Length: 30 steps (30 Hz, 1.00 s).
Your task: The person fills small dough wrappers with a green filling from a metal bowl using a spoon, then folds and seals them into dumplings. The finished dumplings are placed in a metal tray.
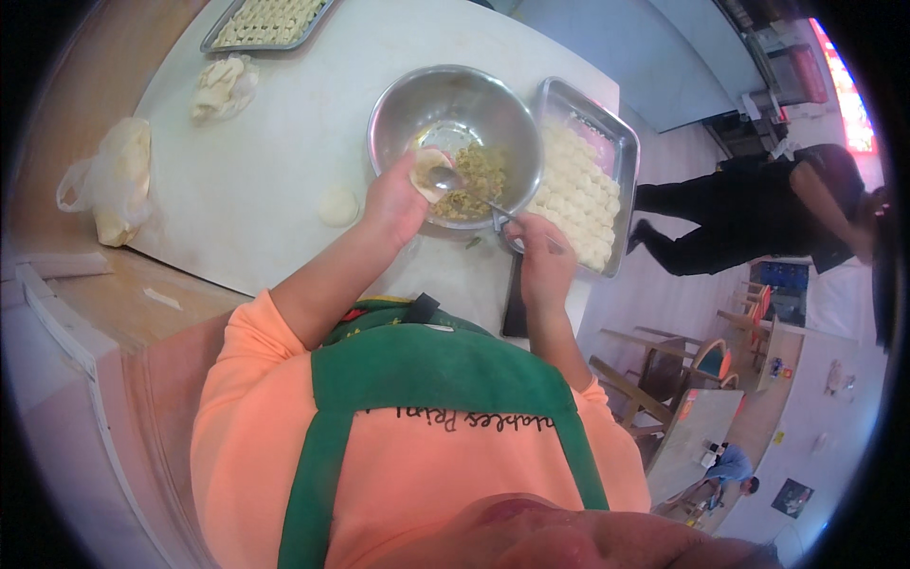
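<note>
My left hand (392,203) holds a round dough wrapper (429,174) over the near left part of a large stainless steel bowl (398,99). My right hand (544,249) grips the handle of a metal spoon (446,178), whose bowl is at the wrapper. Chopped filling (483,174) lies in the bottom of the steel bowl. Another dough wrapper (338,206) rests flat on the white table, left of my left hand. Right of the bowl, a metal tray (629,163) holds rows of filled dumplings (579,192). How much filling is on the wrapper is hard to tell.
A second tray (284,47) of shaped dough stands at the far left of the table (298,128). Bagged dough (224,87) and a larger bag of dough (124,185) lie on the left. A dark flat object (515,302) is beside my right wrist. A person in black (746,206) is beyond the table.
</note>
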Tool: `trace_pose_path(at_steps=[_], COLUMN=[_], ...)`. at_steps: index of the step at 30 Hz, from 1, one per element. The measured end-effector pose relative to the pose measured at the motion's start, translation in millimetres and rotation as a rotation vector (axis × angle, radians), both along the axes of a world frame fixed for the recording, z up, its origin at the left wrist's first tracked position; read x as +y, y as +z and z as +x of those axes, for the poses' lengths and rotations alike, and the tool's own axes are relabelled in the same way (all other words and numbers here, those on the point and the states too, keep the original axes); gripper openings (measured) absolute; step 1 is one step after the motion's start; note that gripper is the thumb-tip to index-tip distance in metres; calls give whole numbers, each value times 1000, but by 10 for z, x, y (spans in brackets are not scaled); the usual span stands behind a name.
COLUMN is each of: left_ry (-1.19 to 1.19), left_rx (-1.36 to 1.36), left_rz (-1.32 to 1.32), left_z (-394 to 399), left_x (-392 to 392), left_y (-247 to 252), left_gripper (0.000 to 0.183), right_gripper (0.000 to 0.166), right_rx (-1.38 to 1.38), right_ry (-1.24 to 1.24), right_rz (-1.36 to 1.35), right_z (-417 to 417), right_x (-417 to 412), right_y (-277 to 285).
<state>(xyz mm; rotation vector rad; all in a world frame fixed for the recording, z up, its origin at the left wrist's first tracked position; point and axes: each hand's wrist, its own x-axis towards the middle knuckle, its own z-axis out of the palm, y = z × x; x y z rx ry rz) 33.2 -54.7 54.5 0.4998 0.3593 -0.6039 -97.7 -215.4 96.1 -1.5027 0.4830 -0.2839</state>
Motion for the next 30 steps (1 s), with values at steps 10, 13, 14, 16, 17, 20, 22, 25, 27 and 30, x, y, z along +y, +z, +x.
trace_pose_path(at_steps=[10, 13, 14, 16, 17, 20, 22, 25, 27, 30], left_ry=[42, 50, 58, 101, 122, 110, 92, 47, 11, -59], left_rx=[-31, -73, -92, -91, -91, -54, -37, -112, -152, -119], left_rz=[14, 37, 54, 32, 21, 10, -5, 20, 32, -5], left_z=[63, 71, 73, 117, 140, 162, 161, 151, 115, 15], left_x=[4, -1, -3, 25, 39, 54, 49, 63, 63, 44], left_y=[-11, -11, -8, -47, -70, -100, -93, -127, -102, 142], left_gripper=[31, 32, 32, 33, 33, 33, 32, 32, 32, 33], right_gripper=[5, 8, 9, 11, 11, 13, 12, 8, 6, 9], right_rx=[-365, -361, -339, -331, -344, -375, -368, -267, -136, -124], right_ry=[130, 222, 238, 234, 212, 170, 154, 183, 254, 305], right_rz=[-606, -739, -803, -882, -898, -864, -863, -945, -1002, -1073], right_z=[52, 68, 43, 26, 23, 39, 63, 115, 185, 262], right_x=[-39, -26, -33, -52, -63, -53, -42, -19, -28, -34], right_y=[59, 44, 56, 72, 76, 107, 107, 41, -167, -423])
